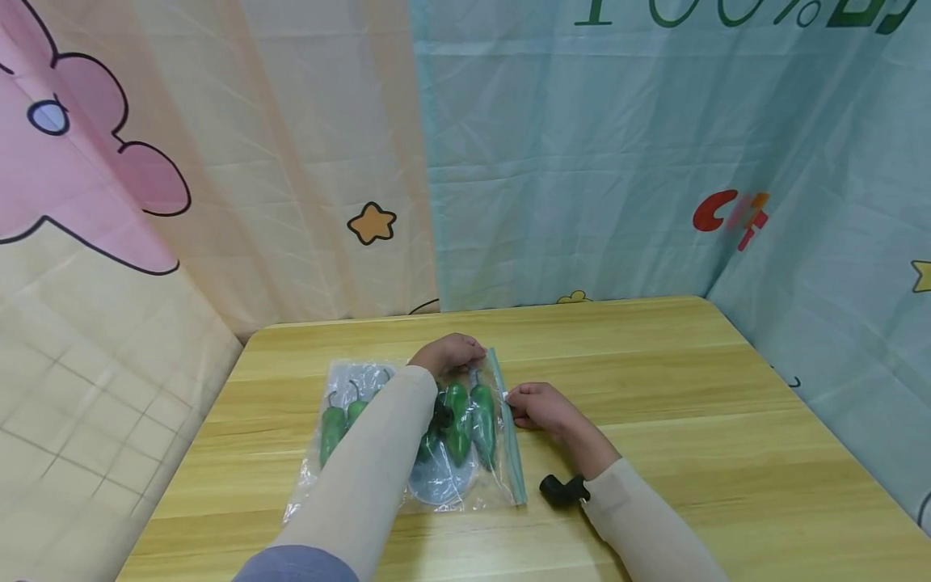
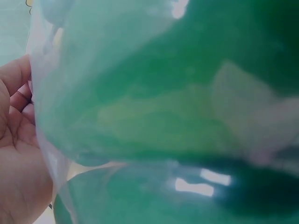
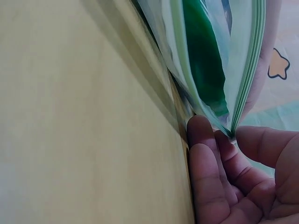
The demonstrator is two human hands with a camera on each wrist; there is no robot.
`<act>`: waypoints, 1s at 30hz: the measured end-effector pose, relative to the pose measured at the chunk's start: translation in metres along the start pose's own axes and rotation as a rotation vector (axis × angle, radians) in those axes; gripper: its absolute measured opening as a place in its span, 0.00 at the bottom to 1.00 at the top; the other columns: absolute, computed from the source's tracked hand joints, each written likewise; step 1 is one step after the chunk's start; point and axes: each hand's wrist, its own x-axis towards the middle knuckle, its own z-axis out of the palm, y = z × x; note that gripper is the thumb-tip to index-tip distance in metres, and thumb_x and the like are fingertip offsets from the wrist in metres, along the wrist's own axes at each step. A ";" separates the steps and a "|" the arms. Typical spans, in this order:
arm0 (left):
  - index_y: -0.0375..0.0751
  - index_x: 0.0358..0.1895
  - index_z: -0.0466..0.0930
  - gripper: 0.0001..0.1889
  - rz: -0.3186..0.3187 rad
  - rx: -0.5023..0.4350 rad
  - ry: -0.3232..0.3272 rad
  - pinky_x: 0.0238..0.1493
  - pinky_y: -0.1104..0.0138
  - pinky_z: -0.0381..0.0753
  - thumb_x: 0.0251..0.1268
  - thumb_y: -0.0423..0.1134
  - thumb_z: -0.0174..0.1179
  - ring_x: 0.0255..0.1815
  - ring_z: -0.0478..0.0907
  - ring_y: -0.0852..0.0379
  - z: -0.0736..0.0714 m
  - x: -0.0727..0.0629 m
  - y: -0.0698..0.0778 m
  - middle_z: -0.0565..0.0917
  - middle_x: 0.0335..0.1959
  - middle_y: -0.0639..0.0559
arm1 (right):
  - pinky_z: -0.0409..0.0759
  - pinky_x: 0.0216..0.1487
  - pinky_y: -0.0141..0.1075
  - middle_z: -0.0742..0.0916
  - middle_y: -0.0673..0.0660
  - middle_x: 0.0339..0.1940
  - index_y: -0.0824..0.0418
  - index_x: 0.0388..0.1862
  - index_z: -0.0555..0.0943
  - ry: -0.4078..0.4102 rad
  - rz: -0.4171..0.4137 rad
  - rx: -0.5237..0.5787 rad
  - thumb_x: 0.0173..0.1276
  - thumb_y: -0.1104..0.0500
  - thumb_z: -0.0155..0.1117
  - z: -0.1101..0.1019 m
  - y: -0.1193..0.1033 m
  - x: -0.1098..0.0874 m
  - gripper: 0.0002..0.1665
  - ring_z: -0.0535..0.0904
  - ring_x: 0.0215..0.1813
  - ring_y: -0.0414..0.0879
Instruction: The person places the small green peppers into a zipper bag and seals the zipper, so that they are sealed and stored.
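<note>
A clear zip bag [image 1: 469, 493] lies flat on the table, its pale green zip strip [image 1: 515, 461] along the right side. Several green peppers [image 1: 458, 424] with thin stems show inside it. My left hand [image 1: 451, 352] holds the bag's far edge near the zip; in the left wrist view its thumb and fingers close on the film, with peppers [image 2: 140, 116] filling most of the picture. Between thumb and fingers, my right hand [image 1: 541, 406] pinches the zip strip. The right wrist view has the two strips [image 3: 254, 51] parted and meeting at the fingertips [image 3: 200, 125].
The light wood table [image 1: 655, 364] has rounded far corners. Printed cloth curtains [image 1: 545, 162] hang behind it and at both sides. A black wrist device [image 1: 563, 491] sits at the right sleeve, and another [image 1: 441, 414] at the left wrist over the bag.
</note>
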 end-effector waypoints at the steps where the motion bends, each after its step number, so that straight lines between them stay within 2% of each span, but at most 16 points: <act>1: 0.43 0.26 0.71 0.15 0.000 -0.002 -0.001 0.30 0.67 0.69 0.76 0.41 0.51 0.26 0.67 0.56 0.000 0.000 0.000 0.69 0.22 0.54 | 0.82 0.41 0.36 0.84 0.57 0.36 0.69 0.42 0.81 -0.001 0.001 0.005 0.76 0.61 0.53 0.000 0.000 0.000 0.12 0.80 0.38 0.45; 11: 0.44 0.25 0.69 0.16 0.008 0.002 -0.025 0.29 0.68 0.67 0.77 0.40 0.49 0.24 0.65 0.57 -0.002 0.002 -0.002 0.68 0.21 0.54 | 0.81 0.40 0.34 0.84 0.56 0.34 0.69 0.41 0.82 -0.008 -0.009 -0.009 0.75 0.62 0.53 0.001 0.000 -0.004 0.13 0.79 0.37 0.45; 30: 0.43 0.26 0.70 0.15 -0.008 -0.034 -0.012 0.29 0.68 0.67 0.77 0.40 0.50 0.24 0.65 0.57 -0.001 0.004 -0.003 0.68 0.21 0.54 | 0.82 0.41 0.36 0.84 0.58 0.36 0.69 0.43 0.81 -0.008 -0.001 -0.012 0.75 0.60 0.53 0.001 0.000 -0.010 0.13 0.79 0.38 0.46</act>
